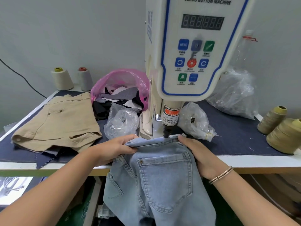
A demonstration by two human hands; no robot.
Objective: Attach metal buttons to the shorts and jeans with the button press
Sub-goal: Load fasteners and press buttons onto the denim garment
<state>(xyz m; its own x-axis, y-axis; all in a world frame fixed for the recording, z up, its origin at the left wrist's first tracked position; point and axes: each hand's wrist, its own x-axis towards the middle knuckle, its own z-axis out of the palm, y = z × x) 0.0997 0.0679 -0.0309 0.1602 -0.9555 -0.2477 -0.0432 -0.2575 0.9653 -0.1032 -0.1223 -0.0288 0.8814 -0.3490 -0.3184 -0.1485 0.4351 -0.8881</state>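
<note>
From the head view, you are lining up the waistband of the jeans (156, 170) under the ram (167, 129) of the button press (187, 54), and the job here, as I judge it, is to place the cloth exactly before the press strikes. Keep the waistband flat and taut between both hands, with the spot meant for the button directly beneath the black tip of the ram, and keep every fingertip out to the sides, as the warning label on the ram asks. Your left hand (117, 147) pinches the folded edge of the waistband, thumb below and fingers curled over the top; your right hand (195, 152) lies on the other end of the band with fingers curved round its edge, holding it down on the desk (244, 136). The ram's tip sits between your two hands, just at the band's far edge; whether a button is already loaded under the cloth cannot be told. The rest of the jeans hangs off the desk's near edge toward you, back pocket facing up. The tan shorts (58, 123) lie flat on the desk to your left, well apart from both hands, with buttons already showing.
</note>
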